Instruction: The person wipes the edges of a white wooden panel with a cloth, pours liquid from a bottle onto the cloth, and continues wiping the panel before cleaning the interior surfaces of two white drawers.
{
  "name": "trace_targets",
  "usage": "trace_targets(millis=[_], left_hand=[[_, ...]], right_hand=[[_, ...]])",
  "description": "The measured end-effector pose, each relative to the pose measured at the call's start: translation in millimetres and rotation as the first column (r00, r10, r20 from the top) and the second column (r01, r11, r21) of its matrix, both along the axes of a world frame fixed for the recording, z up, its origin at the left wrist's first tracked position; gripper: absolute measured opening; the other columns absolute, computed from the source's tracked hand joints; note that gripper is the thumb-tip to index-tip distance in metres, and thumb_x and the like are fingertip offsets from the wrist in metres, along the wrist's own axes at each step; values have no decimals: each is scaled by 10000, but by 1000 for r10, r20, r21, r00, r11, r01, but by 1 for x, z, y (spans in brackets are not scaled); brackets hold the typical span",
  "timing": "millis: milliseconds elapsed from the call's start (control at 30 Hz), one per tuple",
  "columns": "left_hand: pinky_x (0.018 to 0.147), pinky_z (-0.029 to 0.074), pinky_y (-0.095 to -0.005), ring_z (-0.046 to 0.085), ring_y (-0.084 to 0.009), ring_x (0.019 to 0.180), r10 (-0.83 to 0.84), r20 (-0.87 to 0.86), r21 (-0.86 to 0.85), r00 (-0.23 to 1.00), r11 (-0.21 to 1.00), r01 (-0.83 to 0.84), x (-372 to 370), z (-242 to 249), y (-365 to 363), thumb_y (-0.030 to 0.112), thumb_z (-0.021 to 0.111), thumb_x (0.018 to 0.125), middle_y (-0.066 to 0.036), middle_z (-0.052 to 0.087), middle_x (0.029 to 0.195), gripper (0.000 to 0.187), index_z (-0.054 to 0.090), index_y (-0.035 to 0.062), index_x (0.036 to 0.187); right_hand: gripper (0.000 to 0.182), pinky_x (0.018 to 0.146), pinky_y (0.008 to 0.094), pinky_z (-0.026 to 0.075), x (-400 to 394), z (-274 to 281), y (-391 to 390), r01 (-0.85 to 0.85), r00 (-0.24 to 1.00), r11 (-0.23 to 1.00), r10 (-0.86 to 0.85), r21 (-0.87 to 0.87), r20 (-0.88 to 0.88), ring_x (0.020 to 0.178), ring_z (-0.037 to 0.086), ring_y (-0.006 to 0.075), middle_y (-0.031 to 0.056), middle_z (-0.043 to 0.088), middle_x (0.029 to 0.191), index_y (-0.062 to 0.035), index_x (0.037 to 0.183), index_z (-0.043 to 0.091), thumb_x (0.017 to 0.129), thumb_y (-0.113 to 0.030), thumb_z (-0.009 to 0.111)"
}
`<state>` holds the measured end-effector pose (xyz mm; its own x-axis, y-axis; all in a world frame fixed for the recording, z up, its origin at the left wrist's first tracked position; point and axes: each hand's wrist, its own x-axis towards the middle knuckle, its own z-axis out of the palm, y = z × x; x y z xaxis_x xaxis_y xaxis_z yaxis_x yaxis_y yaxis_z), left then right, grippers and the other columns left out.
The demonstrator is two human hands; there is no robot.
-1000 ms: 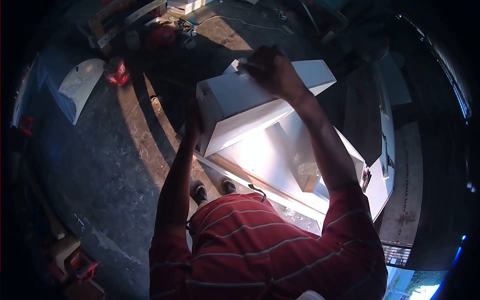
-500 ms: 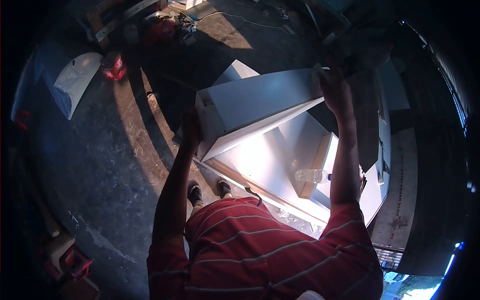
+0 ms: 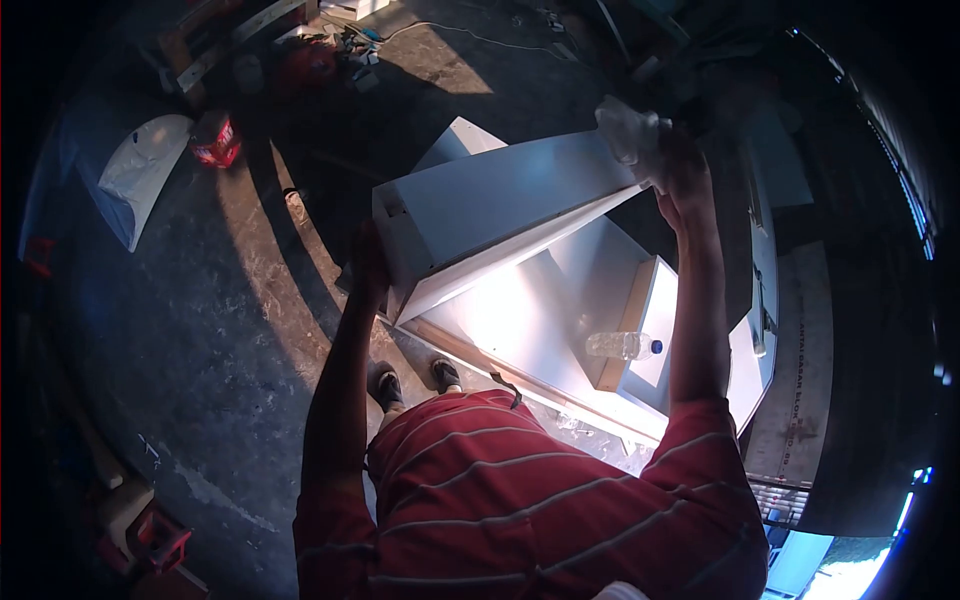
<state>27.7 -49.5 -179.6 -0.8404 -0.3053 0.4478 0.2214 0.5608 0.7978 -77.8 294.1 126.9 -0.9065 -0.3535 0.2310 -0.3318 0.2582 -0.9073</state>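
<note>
Gripping a pale crumpled wad (image 3: 630, 135), the right hand (image 3: 685, 168) is at the far right end of a long white box (image 3: 520, 195), with its fingers closed round the wad (cloth or plastic, the blur makes it hard to say). The left hand (image 3: 369, 262) is against the box's left end, deep in shadow; whether its fingers are clamped on the edge or merely laid there, I cannot tell. The box sits at a slant above a larger white unit (image 3: 490, 312), whose inside catches a bright patch of sunlight, and a white corner piece (image 3: 455, 140) juts out behind it.

Within the unit, a clear plastic bottle (image 3: 622, 346) lies on its side across a wood-edged white block (image 3: 655, 310), its blue cap towards the right forearm. Below, the person's dark shoes (image 3: 446, 376) stand on the concrete floor (image 3: 230, 400), close to the unit's near edge. Off to the left are a red packet (image 3: 216, 143) and, just beside it, a pale sheet (image 3: 148, 168). A printed board (image 3: 800, 375) lies to the right of the unit.
</note>
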Motion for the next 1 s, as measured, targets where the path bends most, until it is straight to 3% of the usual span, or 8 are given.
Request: trace_targets(millis=[33, 333, 400, 433, 567, 633, 733, 1000], left_hand=[[819, 407, -448, 522, -354, 936, 5, -5, 98, 1000, 995, -5, -1, 1, 1, 135, 526, 830, -170, 555, 960, 204, 528, 24, 1001], [764, 442, -423, 564, -334, 816, 37, -128, 82, 991, 996, -26, 8, 45, 10, 145, 525, 827, -147, 587, 826, 175, 571, 12, 931], [775, 437, -428, 561, -333, 839, -4, -108, 197, 994, 980, 25, 17, 57, 13, 150, 532, 826, -150, 586, 846, 191, 563, 11, 953], [785, 433, -432, 558, -333, 862, -50, -94, 312, 994, 947, 77, 22, 66, 14, 155, 538, 825, -153, 585, 867, 209, 555, 10, 974], [644, 464, -307, 571, -187, 727, -72, -112, 218, 991, 971, 96, 5, 41, 1, 243, 558, 850, -55, 582, 832, 250, 561, 20, 964], [647, 475, -297, 582, -180, 736, 52, -213, -259, 976, 960, -108, -3, 16, -6, 279, 560, 858, -53, 598, 882, 287, 561, 25, 991], [740, 472, -409, 585, -324, 909, -10, -128, 424, 992, 903, 64, -8, 2, -1, 174, 557, 828, -162, 584, 958, 266, 565, 28, 1050], [706, 488, -411, 614, -333, 849, 38, -41, 110, 998, 993, -33, 0, 33, 3, 151, 543, 823, -165, 618, 866, 201, 585, 24, 973]], right_hand=[[282, 827, 331, 491, 4, 6, -2, -40, 948, 884, 181, -465, 261, 1000, 591, 241, 145, 593, 1109, 11, 1163, 522, 949, -132, 407], [309, 690, 282, 507, 33, -1, -38, 160, 913, 811, 96, -563, 397, 822, 605, 184, 119, 605, 1016, 31, 1167, 511, 972, -165, 372], [240, 644, 269, 495, 40, 1, -44, 242, 935, 970, -243, -37, -259, 732, 605, 161, 104, 629, 911, 1, 1083, 581, 949, -134, 435], [160, 658, 279, 493, 41, -1, -47, 265, 750, 935, -47, 235, -659, 698, 618, 190, 115, 637, 861, -14, 990, 618, 901, -81, 503], [159, 928, 400, 430, 88, -18, -112, 78, 701, 900, 256, 429, -665, 1066, 547, 303, 122, 626, 1047, -44, 956, 641, 814, -113, 624], [234, 977, 395, 400, 120, -17, -144, -128, 619, 873, 442, 471, -649, 1116, 518, 285, 111, 619, 1073, -67, 1020, 640, 801, -146, 646], [235, 947, 377, 424, 110, -21, -141, -150, 635, 894, 415, 423, -652, 1070, 556, 268, 104, 631, 1066, -71, 1034, 638, 812, -148, 633], [202, 792, 383, 484, -10, -9, 13, 407, 874, 614, -46, 676, -484, 923, 602, 328, 179, 638, 978, -21, 999, 630, 895, -161, 528]])
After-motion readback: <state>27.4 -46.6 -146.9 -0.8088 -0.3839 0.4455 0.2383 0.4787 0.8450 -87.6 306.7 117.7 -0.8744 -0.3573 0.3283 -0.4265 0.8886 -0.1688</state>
